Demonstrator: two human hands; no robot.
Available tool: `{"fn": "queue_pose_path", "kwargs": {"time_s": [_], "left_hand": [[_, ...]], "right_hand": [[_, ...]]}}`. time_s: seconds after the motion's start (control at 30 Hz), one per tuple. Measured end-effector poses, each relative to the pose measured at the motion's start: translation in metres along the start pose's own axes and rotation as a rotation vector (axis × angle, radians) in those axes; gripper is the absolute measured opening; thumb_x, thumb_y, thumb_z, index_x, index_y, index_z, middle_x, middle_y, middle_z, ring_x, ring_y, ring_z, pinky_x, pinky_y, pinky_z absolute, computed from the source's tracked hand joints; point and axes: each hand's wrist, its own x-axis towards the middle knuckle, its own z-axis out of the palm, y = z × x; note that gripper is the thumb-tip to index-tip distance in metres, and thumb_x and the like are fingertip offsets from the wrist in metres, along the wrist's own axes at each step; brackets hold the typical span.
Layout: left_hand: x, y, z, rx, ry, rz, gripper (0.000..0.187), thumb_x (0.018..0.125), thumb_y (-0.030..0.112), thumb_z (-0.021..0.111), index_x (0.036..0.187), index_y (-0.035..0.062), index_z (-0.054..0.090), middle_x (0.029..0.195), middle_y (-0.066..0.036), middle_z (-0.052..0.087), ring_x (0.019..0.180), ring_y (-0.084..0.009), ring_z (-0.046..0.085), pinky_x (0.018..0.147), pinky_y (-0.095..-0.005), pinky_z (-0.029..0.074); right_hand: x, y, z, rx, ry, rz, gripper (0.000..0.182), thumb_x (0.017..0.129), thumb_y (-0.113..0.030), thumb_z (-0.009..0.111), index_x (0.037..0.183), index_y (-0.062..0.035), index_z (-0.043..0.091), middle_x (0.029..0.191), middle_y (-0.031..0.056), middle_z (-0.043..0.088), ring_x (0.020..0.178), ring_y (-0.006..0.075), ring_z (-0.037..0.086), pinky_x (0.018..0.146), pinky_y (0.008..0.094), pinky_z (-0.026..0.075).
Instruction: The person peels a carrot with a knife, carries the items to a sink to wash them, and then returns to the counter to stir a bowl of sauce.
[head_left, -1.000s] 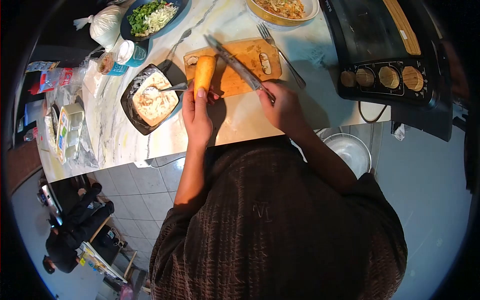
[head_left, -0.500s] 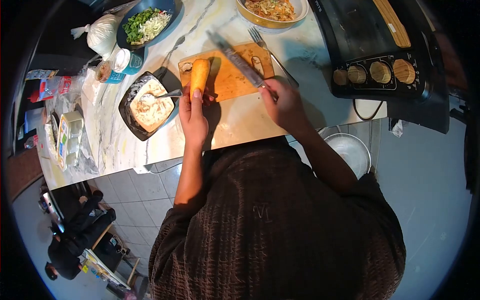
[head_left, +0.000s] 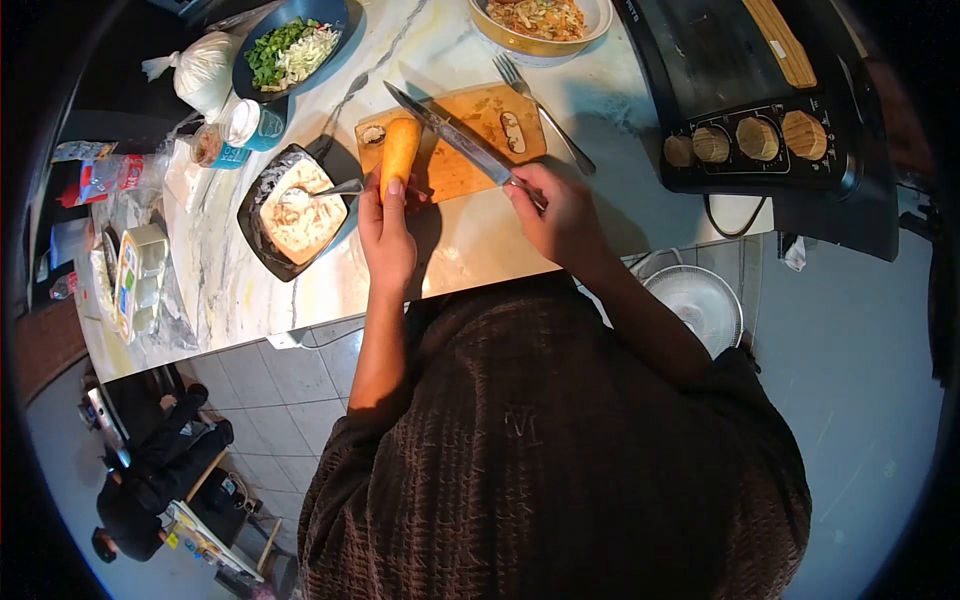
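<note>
My left hand (head_left: pixel 385 232) grips an orange roll-shaped piece of food (head_left: pixel 399 152) and holds it upright over the left end of a wooden cutting board (head_left: pixel 470 150). My right hand (head_left: pixel 558 212) is closed on the handle of a long knife (head_left: pixel 450 134). The blade slants up to the left across the board, its tip just right of the orange food. Two small cut slices (head_left: pixel 511 131) lie on the board's right part, another at its left end (head_left: pixel 371 133).
A black square dish with creamy filling and a spoon (head_left: pixel 297 209) sits left of the board. A fork (head_left: pixel 543 98), a bowl of mixed food (head_left: pixel 540 20), a dish of chopped greens (head_left: pixel 290 45), a tub (head_left: pixel 252 122) and a black appliance with knobs (head_left: pixel 760 100) surround it.
The knife has swung lower and further left, so its tip now lies near the orange food. My right hand has shifted slightly towards me. My left hand holds still.
</note>
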Motion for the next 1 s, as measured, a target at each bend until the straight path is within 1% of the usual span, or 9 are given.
{"fn": "queue_pose_path", "kwargs": {"time_s": [0.1, 0.17, 0.4, 0.47, 0.53, 0.6, 0.73, 0.8, 1.0], "left_hand": [[0.001, -0.001, 0.000, -0.005, 0.018, 0.022, 0.036, 0.097, 0.023, 0.047, 0.122, -0.0029, 0.049, 0.092, -0.006, 0.059, 0.076, -0.0110, 0.054, 0.070, -0.0238, 0.041], [0.002, -0.001, -0.002, 0.013, -0.013, 0.012, 0.034, 0.098, 0.019, 0.044, 0.123, -0.0043, 0.046, 0.099, -0.006, 0.056, 0.078, -0.0105, 0.054, 0.072, -0.0234, 0.043], [0.003, -0.006, -0.002, -0.027, -0.015, -0.024, 0.035, 0.098, 0.018, 0.045, 0.124, -0.0049, 0.044, 0.101, -0.007, 0.056, 0.078, -0.0113, 0.054, 0.074, -0.0248, 0.045], [0.002, -0.002, 0.002, -0.015, 0.023, -0.013, 0.036, 0.097, 0.021, 0.047, 0.123, -0.0040, 0.048, 0.091, -0.006, 0.058, 0.077, -0.0111, 0.053, 0.072, -0.0236, 0.040], [0.002, -0.003, 0.001, -0.040, 0.017, -0.017, 0.035, 0.097, 0.021, 0.047, 0.122, -0.0042, 0.048, 0.091, -0.006, 0.058, 0.077, -0.0112, 0.053, 0.072, -0.0235, 0.040], [0.003, -0.004, 0.000, -0.066, 0.010, -0.020, 0.035, 0.097, 0.020, 0.047, 0.122, -0.0043, 0.048, 0.091, -0.006, 0.058, 0.077, -0.0112, 0.053, 0.072, -0.0235, 0.040], [0.005, -0.005, 0.000, -0.075, -0.018, -0.010, 0.033, 0.098, 0.020, 0.047, 0.121, -0.0039, 0.049, 0.091, -0.005, 0.058, 0.077, -0.0113, 0.053, 0.073, -0.0237, 0.041], [0.003, -0.004, -0.001, -0.069, -0.022, -0.011, 0.032, 0.098, 0.020, 0.046, 0.120, -0.0036, 0.049, 0.091, -0.005, 0.058, 0.077, -0.0112, 0.053, 0.073, -0.0238, 0.041], [0.008, 0.003, -0.002, 0.027, -0.052, -0.041, 0.032, 0.098, 0.019, 0.045, 0.123, -0.0022, 0.047, 0.091, -0.004, 0.055, 0.076, -0.0094, 0.051, 0.072, -0.0231, 0.044]], "right_hand": [[0.007, 0.001, -0.012, -0.104, 0.085, -0.100, 0.018, 0.081, -0.012, 0.063, 0.095, -0.0018, 0.060, 0.082, 0.0165, 0.063, 0.077, 0.0346, 0.061, 0.068, 0.0389, 0.049], [0.015, 0.003, -0.022, -0.180, 0.111, -0.100, 0.018, 0.081, -0.012, 0.063, 0.096, -0.0020, 0.060, 0.083, 0.0158, 0.063, 0.077, 0.0342, 0.061, 0.069, 0.0392, 0.049], [0.021, 0.015, -0.029, -0.361, 0.186, -0.097, 0.013, 0.083, -0.013, 0.061, 0.091, -0.0034, 0.059, 0.080, 0.0144, 0.061, 0.075, 0.0343, 0.060, 0.068, 0.0414, 0.048], [0.017, 0.020, -0.027, -0.336, 0.179, -0.105, 0.013, 0.083, -0.013, 0.062, 0.091, -0.0035, 0.059, 0.080, 0.0145, 0.061, 0.075, 0.0342, 0.060, 0.067, 0.0413, 0.047], [0.014, 0.018, -0.026, -0.312, 0.172, -0.115, 0.013, 0.082, -0.013, 0.062, 0.091, -0.0036, 0.059, 0.080, 0.0145, 0.061, 0.075, 0.0340, 0.060, 0.067, 0.0412, 0.047], [0.004, 0.011, -0.024, -0.263, 0.025, -0.106, 0.014, 0.082, -0.014, 0.063, 0.091, -0.0033, 0.059, 0.079, 0.0142, 0.061, 0.074, 0.0338, 0.059, 0.066, 0.0411, 0.047], [-0.001, 0.013, -0.016, -0.219, 0.043, -0.109, 0.015, 0.082, -0.013, 0.063, 0.091, -0.0032, 0.059, 0.078, 0.0143, 0.060, 0.073, 0.0341, 0.059, 0.066, 0.0410, 0.047], [0.004, 0.018, -0.016, -0.265, 0.179, -0.164, 0.015, 0.081, -0.012, 0.063, 0.093, -0.0029, 0.059, 0.078, 0.0147, 0.060, 0.072, 0.0340, 0.059, 0.066, 0.0412, 0.047], [-0.004, 0.015, -0.014, -0.209, 0.085, -0.058, 0.017, 0.082, -0.012, 0.064, 0.094, -0.0020, 0.058, 0.080, 0.0156, 0.061, 0.072, 0.0338, 0.061, 0.065, 0.0408, 0.048]]}}
